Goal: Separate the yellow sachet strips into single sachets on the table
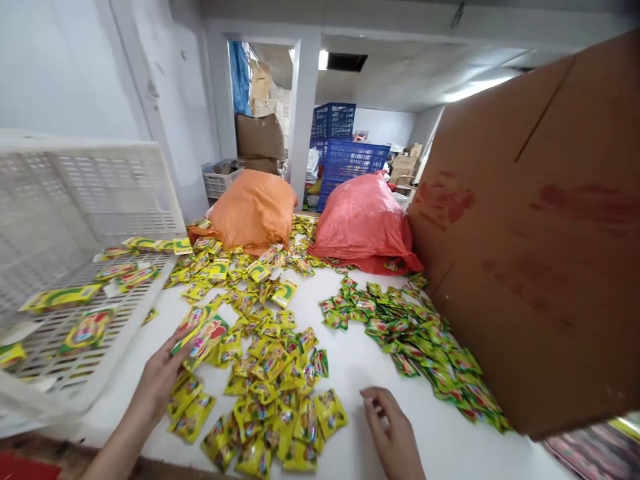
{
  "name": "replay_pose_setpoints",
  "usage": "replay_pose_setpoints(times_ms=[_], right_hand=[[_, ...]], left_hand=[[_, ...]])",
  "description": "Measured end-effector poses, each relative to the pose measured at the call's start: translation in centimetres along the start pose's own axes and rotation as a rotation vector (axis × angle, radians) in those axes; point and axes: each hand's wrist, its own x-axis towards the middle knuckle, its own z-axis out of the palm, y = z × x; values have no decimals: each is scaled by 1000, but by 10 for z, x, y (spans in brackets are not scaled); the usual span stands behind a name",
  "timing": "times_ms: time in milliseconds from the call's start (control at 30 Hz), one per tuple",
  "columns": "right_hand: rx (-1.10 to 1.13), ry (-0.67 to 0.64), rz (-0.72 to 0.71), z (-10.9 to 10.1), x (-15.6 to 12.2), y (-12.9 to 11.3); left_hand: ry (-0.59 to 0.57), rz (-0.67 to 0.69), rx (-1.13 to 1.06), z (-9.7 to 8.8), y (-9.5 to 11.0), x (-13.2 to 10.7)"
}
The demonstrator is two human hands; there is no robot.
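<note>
My left hand (163, 370) is closed on a small printed carton (209, 337), yellow, green and red, with an open white flap at its end. Its fingers cover part of the carton, which is above the left side of a pile of yellow sachets (273, 360). To the right of that pile, my right hand (393, 433) hovers low over the white tabletop (345, 360). Its fingers are loosely curled and apart, with nothing visible between them. Farther right lies a heap of green sachets (425, 340).
A white slatted crate (167, 180) with several cartons stands at left. An orange sack (255, 207) and a red sack (363, 217) lie at the back, sachets around them. A large cardboard box (525, 233) leans in from the right. Blue crates (355, 157) are stacked beyond.
</note>
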Motion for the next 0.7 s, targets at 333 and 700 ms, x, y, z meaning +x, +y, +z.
replay_pose_setpoints(times_ms=[333, 700], right_hand=[[-123, -347, -107, 57, 76, -35], [-12, -257, 75, -5, 49, -1]], left_hand=[[-245, -158, -257, 19, -20, -85], [-219, -503, -249, 2, -39, -128]])
